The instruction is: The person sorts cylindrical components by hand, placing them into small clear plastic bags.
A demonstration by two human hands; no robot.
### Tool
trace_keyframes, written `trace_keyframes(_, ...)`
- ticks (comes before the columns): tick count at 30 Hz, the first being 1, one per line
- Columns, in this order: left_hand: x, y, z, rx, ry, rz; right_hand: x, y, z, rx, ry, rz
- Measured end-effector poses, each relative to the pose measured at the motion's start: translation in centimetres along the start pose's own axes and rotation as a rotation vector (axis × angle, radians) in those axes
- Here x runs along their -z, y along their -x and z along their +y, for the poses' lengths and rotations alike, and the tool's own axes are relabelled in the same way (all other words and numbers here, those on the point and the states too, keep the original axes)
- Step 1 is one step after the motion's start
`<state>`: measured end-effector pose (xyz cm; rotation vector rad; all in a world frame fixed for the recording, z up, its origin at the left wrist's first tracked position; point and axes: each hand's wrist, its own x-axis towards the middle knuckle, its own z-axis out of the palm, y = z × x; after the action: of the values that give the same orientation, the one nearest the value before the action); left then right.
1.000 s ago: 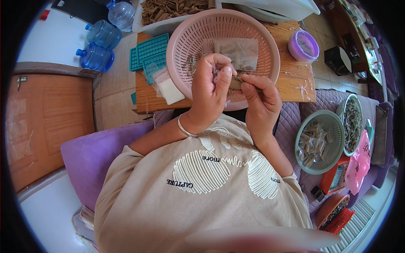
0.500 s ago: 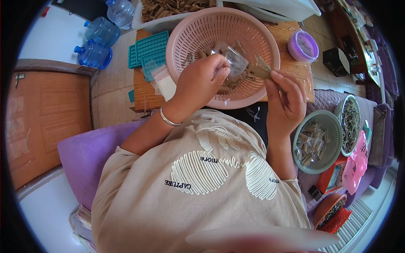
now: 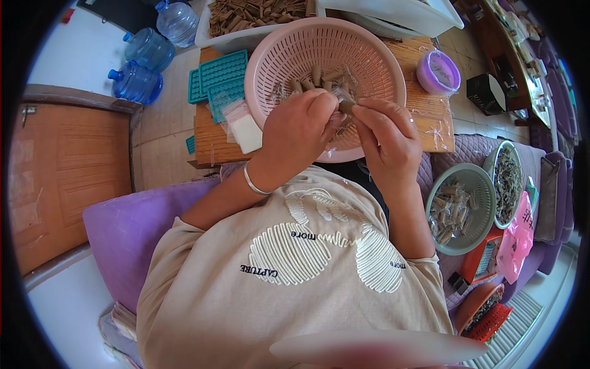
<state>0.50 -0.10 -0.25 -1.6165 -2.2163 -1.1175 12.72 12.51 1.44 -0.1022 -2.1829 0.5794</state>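
Over the pink colander [image 3: 276,55], my two hands meet close together. My left hand [image 3: 304,126] pinches a small clear plastic bag [image 3: 345,95], partly covered by the fingers. Between the thumb and fingers of my right hand [image 3: 390,135] is a short brown rolled tube [image 3: 346,107], its end at the bag; how far inside it sits, I cannot tell. Several similar brown tubes [image 3: 316,75] and dried bits lie in the colander below. A stack of white sachets [image 3: 246,133] rests on the wooden table near my left wrist.
Teal moulded trays [image 3: 224,71] lie left of the colander. Behind it stands a white bin of brown pieces [image 3: 264,13]. A purple basket [image 3: 439,72] sits at the table's right. Beside me, a grey-green colander [image 3: 490,206] holds bagged tubes, next to a pink plastic bag [image 3: 515,240].
My right hand has moved left with the brown tube, bringing it to the clear bag in my left hand. The hands are now nearly touching.
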Motion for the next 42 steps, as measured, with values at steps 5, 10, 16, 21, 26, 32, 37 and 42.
trace_keyframes(5,-0.8,0.2,-0.2,0.002,-0.005,0.041,0.6,-0.3,0.2,-0.011,0.003,-0.115)
trace_keyframes(10,0.0,-0.3,0.1,0.049,-0.027,-0.058,1.1,-0.9,0.4,-0.008,-0.045,-0.216)
trace_keyframes(16,-0.4,-0.4,-0.2,-0.028,-0.019,-0.047,1.4,-1.0,1.2,-0.042,-0.072,-0.312)
trace_keyframes(21,0.1,-0.5,0.4,0.068,0.159,-0.211,1.4,-1.2,0.3,-0.323,-0.135,-0.310)
trace_keyframes(26,0.9,-1.1,1.2,0.226,0.404,-0.253,1.3,-0.4,1.8,-0.116,-0.139,-0.179)
trace_keyframes(32,0.6,-1.1,0.6,0.338,0.610,-0.298,1.5,-0.3,1.6,-0.208,-0.158,-0.217)
trace_keyframes(37,0.3,-1.1,0.4,0.432,0.746,-0.266,1.0,-0.1,1.4,-0.254,-0.173,-0.183)
trace_keyframes(42,0.0,-1.0,-0.3,0.446,0.920,-0.315,0.9,-0.1,1.9,-0.115,-0.139,-0.175)
